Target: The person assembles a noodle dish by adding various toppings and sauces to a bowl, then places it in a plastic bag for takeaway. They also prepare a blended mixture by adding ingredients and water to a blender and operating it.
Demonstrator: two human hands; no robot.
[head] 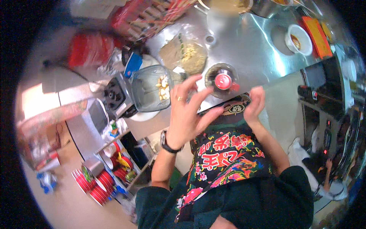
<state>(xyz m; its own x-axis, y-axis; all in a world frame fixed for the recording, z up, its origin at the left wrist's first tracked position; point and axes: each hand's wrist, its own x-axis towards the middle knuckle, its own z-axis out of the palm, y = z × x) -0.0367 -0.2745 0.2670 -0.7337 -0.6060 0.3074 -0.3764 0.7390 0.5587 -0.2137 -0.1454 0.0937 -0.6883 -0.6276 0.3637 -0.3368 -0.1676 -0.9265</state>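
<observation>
My left hand [187, 111], with a ring and a wristwatch, is raised with its fingers spread and nothing in them. It is between a clear blender jar [148, 88] and a round clear container with a red cap [223, 81]. Pale peeled pieces, perhaps garlic cloves, lie in the blender jar, which is on its side by the dark blender base [114, 94]. My right hand [255, 104] is blurred, at the steel table's edge right of the capped container, fingers loosely bent, with no object visible in it. Behind the container lies a clear plastic bag of chopped yellowish bits [193, 57].
A white bowl with brown residue [306, 43] stands on the steel table [248, 54] at the right, beside an orange box [317, 37]. Pots [243, 4] are at the far edge. Red paper cups [104, 181] fill shelves at lower left. Another person [333, 186] is at far right.
</observation>
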